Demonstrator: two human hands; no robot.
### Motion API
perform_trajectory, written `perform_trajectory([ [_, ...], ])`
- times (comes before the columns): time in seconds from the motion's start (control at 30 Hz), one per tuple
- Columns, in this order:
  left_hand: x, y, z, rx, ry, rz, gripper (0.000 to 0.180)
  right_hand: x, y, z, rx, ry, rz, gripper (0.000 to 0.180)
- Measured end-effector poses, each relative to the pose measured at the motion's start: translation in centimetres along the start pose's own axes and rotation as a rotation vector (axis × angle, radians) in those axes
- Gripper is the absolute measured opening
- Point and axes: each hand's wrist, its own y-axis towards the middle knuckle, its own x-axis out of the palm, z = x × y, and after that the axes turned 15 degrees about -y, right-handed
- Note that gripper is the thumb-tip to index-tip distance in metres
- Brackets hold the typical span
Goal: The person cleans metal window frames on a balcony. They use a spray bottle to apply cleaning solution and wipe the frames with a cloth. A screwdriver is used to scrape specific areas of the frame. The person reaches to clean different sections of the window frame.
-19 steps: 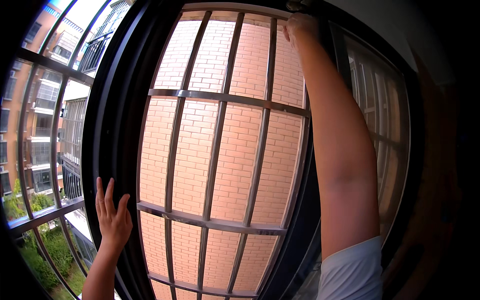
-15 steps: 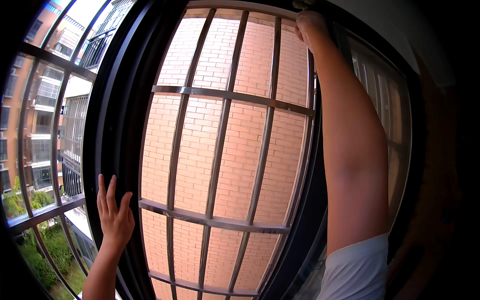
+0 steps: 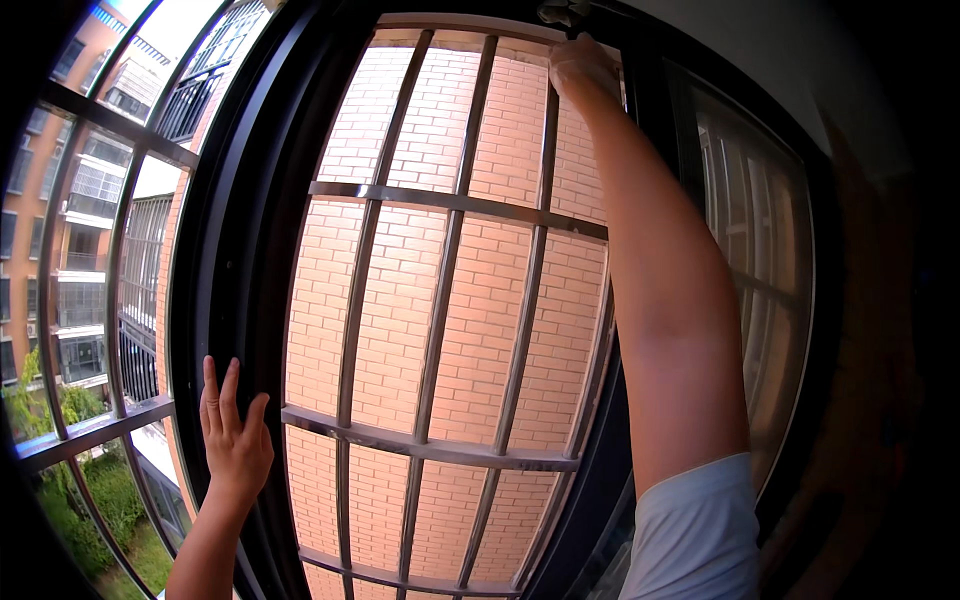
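Observation:
My left hand rests against the dark window frame at the lower left, its fingers stretched out and apart, holding nothing. High up, my right hand is closed at the upper edge of the window opening. A crumpled greyish thing, seemingly a cloth, sticks out above its fingers; the part inside the hand is hidden. My right arm reaches across the right side of the opening, in front of the metal window bars.
Behind the bars stands a pale brick wall. A glass window panel in a dark frame is on the right. Through the left window, more bars, an orange building and green bushes show.
My right hand has moved left along the top of the window, with the greyish cloth shifting along with it. My left hand has stayed nearly in place on the frame.

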Motion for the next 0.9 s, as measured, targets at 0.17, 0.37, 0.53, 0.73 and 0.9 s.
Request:
perform_trajectory([
  [0.17,-0.3,0.1,-0.2,0.004,0.021,0.005,0.016,0.0,-0.2,3.8,0.075,0.111,-0.011,0.021],
  [0.37,0.1,0.1,0.3,0.027,0.01,0.005,0.01,1.7,2.9,1.2,0.215,0.145,-0.113,0.019],
  [0.53,-0.4,0.2,0.3,0.013,0.03,-0.018,0.011,1.0,2.6,-3.1,0.143,0.073,-0.081,0.017],
  [0.73,-0.2,0.0,-0.2,0.042,0.031,0.002,0.01,-9.4,-4.1,-4.3,0.206,0.553,-0.14,0.02],
  [0.9,0.0,-0.1,-0.3,0.039,-0.014,0.006,0.011,-12.4,-4.6,-7.7,0.247,0.865,-0.221,0.056],
])
